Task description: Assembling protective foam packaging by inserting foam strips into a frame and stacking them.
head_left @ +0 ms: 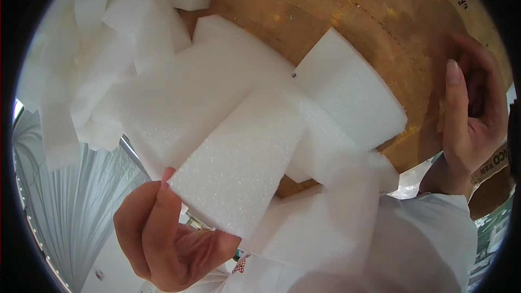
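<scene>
At lower L of view, L hand (157,236) grips near end of a white foam block (233,168), digits at both corners; block sits in front of other foam pcs (217,59) approx. mid-view. Far R, R hand (477,108) is half-curled, thumb apart from fingers, nothing seen in it, nr. wood tabletop (347,0). Squarish foam pc (347,89) lies betw. hands; foam pile (108,70) upper L.

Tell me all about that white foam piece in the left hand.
The foam piece is white and roughly rectangular, with a grainy, glistening face, like packing foam. The left hand holds its near end; it slants toward the upper right, overlapping other foam pieces in view, though contact is unclear.
</scene>
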Tool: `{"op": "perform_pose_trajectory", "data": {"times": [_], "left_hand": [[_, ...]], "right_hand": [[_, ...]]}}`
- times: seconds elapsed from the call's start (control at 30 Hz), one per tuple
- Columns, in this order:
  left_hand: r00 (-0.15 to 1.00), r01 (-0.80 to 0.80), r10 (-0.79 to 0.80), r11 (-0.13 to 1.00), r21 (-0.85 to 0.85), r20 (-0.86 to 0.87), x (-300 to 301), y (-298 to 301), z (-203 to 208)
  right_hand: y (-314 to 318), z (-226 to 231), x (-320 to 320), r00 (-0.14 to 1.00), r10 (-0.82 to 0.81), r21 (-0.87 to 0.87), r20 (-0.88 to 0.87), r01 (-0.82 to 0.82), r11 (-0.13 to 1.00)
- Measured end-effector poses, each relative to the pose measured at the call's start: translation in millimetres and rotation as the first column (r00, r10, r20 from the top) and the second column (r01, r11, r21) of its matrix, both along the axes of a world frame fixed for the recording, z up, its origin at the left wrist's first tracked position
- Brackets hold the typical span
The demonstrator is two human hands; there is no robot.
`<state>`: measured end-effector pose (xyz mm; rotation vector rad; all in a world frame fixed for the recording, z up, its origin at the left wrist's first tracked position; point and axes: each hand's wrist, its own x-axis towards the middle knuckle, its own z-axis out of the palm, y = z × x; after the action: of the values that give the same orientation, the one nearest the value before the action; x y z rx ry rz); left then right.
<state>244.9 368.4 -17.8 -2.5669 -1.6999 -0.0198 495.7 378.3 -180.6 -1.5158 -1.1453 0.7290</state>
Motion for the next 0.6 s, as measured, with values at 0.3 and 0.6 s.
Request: {"op": "perform_pose_trajectory", "data": {"times": [0.3, 0.6], "left_hand": [[0.999, 0.043, -0.044, 0.999, -0.016, -0.013, 1.7, 0.2, -4.9], [0.990, 0.126, -0.129, 0.991, -0.053, -0.064, 5.0, 8.4, -2.2]], "right_hand": [[-1.1, -3.0, 2.9, 1.000, 0.015, 0.026, 0.005, -0.016, 1.000], [4.0, -1.7, 3.8, 0.994, 0.050, 0.031, 0.101, -0.053, 0.998]]}}
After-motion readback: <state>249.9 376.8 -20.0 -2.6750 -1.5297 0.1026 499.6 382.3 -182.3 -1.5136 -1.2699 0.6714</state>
